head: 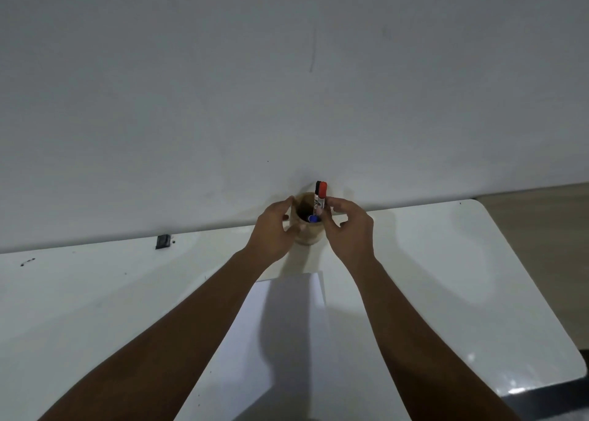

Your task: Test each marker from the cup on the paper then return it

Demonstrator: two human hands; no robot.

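Centre frame, the left hand [274, 226] is cupping the wooden cup [306, 226] on the white table [446, 261], while the right hand [349, 226] is pinching the red-capped marker [321, 199] standing in it; paper [287, 341] lying below.

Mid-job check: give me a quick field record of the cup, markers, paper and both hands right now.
cup: wooden cup, upright on the white table by the wall
left hand: left hand cupped against the cup's left side
right hand: right hand at the cup's right rim, fingers at the red-capped marker
red-capped marker: upright, sticking out above the rim
blue-capped marker: blue-capped marker low inside the cup
paper: white paper flat between the forearms, no marks visible
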